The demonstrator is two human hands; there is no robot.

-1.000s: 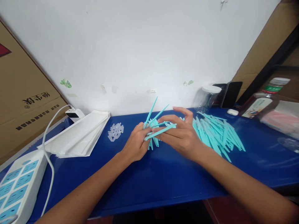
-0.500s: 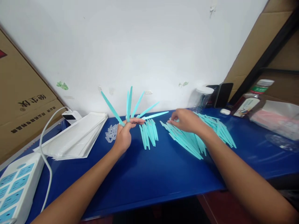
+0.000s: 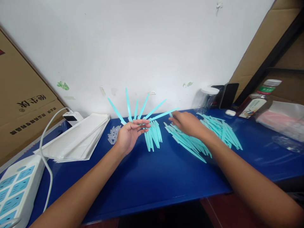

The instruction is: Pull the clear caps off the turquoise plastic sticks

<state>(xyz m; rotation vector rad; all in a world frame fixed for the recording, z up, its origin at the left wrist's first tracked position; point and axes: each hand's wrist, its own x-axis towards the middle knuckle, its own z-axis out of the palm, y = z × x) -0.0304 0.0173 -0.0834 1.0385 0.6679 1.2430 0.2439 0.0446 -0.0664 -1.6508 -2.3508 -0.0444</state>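
Note:
My left hand [image 3: 129, 134] is turned palm up near the wall, its fingers partly curled. From behind them a fan of slim turquoise eyebrow razors [image 3: 127, 104] spreads upward and to the right, their lower ends hidden by the fingers. Just beyond my fingertips lies a small bunch of the same razors [image 3: 153, 136] on the table. Over the left edge of a larger razor pile [image 3: 190, 144], my right hand [image 3: 186, 123] is closed in a pinch. A bit of turquoise shows between its fingertips, and the rest of that piece is hidden.
Small clear plastic pieces [image 3: 114, 134] and a stack of white sleeves [image 3: 78, 139] lie left of my hand. A power strip [image 3: 20, 186] with a white cable is at the near left. To the right are more razors [image 3: 223, 131], a lidded jar [image 3: 207, 98], a bottle [image 3: 256, 101] and a plastic bag [image 3: 282, 120].
My left hand has turned its palm upward, and the fanned razors have spread further apart with it. My right hand has lifted slightly off the pile with a bit of turquoise in its fingertips.

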